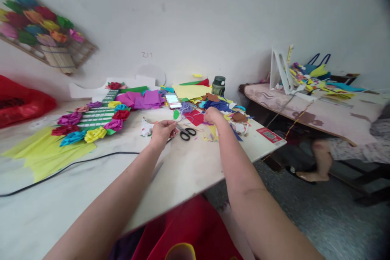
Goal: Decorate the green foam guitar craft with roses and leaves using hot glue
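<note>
My left hand (163,131) is over the table with thumb and fingers pinched together. What they hold, if anything, is too small to make out. Just beyond its fingertips is a small green leaf-shaped piece (176,114), and black-handled scissors (187,133) lie close on its right. My right hand (213,116) reaches to the edge of a heap of coloured paper scraps (240,117), fingers bent down and closed; their tips are partly hidden. Beside it lie a red paper piece (195,118) and a bundle of purple yarn (185,108).
A guitar-shaped piece edged with paper flowers (97,117) lies left, over yellow sheets (48,150). A black cable (100,156) crosses the table. A dark green bottle (218,85) stands at the back. A second table (304,109) and a person's leg (321,158) are at right.
</note>
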`<state>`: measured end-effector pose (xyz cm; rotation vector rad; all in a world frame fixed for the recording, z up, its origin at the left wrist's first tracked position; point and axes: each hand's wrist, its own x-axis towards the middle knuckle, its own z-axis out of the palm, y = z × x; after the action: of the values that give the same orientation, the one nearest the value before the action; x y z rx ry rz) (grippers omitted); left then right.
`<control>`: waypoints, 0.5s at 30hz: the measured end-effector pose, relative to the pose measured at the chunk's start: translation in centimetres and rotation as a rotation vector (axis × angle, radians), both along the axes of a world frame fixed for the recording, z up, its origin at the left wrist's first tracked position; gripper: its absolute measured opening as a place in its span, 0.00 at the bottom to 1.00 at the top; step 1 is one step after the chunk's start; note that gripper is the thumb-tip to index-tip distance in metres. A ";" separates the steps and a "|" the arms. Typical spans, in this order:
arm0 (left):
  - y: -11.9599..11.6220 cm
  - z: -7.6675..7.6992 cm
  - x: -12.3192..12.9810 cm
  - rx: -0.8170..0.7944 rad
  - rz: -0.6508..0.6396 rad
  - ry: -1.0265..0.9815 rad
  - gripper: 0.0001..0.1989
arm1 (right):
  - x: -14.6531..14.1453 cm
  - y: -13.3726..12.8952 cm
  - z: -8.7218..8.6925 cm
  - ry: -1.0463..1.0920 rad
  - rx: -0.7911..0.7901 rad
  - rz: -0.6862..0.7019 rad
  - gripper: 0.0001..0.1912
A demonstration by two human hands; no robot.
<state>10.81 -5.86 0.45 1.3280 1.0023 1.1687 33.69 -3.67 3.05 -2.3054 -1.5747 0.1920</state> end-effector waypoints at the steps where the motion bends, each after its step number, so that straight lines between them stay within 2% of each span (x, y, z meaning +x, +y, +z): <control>1: 0.0 0.0 0.0 -0.003 0.002 -0.001 0.12 | 0.0 0.0 -0.2 -0.052 -0.059 -0.016 0.13; 4: -0.1 -0.1 -0.1 -0.008 0.005 -0.005 0.13 | 0.0 0.1 -0.8 -0.119 -0.154 -0.052 0.18; 10: -0.1 -0.3 -0.2 -0.016 0.006 -0.018 0.12 | 0.7 0.1 -1.2 -0.092 -0.023 -0.124 0.17; 15: -0.2 -0.6 -0.2 -0.026 0.001 -0.039 0.13 | 0.5 0.1 -1.5 -0.110 -0.092 -0.119 0.18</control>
<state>10.63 -6.08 -0.12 1.2795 0.9871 1.1744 34.14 -3.54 1.57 -2.5116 -1.5019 0.1113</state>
